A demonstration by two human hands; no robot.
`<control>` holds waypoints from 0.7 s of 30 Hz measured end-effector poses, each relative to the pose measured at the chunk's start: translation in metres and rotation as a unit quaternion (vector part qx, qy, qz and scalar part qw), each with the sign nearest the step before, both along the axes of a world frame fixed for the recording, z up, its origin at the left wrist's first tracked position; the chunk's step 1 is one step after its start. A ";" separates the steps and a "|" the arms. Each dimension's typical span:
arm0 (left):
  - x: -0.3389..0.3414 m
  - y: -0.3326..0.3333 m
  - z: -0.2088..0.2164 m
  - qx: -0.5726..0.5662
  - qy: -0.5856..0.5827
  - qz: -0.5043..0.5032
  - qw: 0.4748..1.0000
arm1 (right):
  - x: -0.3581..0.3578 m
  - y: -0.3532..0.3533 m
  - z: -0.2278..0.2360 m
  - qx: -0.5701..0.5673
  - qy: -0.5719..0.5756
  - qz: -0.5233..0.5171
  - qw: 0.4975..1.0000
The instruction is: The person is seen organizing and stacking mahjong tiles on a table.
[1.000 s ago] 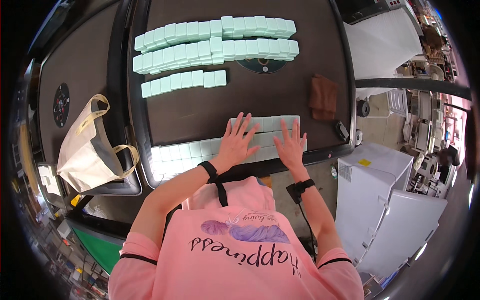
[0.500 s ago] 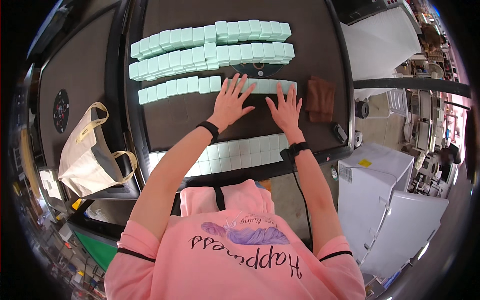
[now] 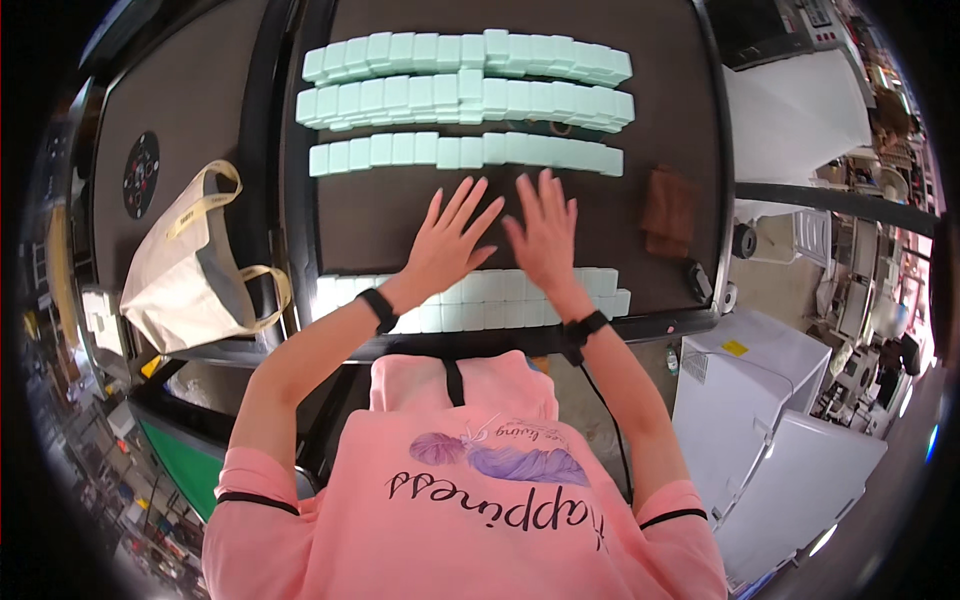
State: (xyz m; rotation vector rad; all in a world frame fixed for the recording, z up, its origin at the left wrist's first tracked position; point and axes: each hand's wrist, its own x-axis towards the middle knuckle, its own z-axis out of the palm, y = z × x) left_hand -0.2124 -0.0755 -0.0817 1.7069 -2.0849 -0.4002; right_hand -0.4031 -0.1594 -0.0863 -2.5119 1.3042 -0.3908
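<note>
Pale green mahjong tiles stand in long rows on a dark table (image 3: 620, 215). The far row (image 3: 400, 47) and the second row (image 3: 390, 95) look stacked, each with a raised tile near the middle. Closer to me runs the third row (image 3: 370, 150), slightly stepped at its centre. My left hand (image 3: 450, 240) hovers just on the near side of it, fingers spread, holding nothing. Beside it my right hand (image 3: 543, 230) is open too, fingertips just short of that row. Both wrists pass over the near tiles (image 3: 490, 300), hiding part of them.
A folded brown cloth (image 3: 668, 210) and a small black object (image 3: 699, 282) lie at the table's right. On the left, a beige tote bag (image 3: 190, 275) sits over another table (image 3: 190, 90). White cabinets (image 3: 745, 375) stand off to the right.
Both hands have drawn back from the third row toward me, and the right hand has come closer to the left. The third row's middle is now uncovered. The whole view has shifted slightly.
</note>
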 end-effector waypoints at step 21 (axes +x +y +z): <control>0.081 0.156 -0.016 0.148 -0.135 0.143 0.969 | 0.038 0.116 0.003 0.123 0.102 0.251 0.955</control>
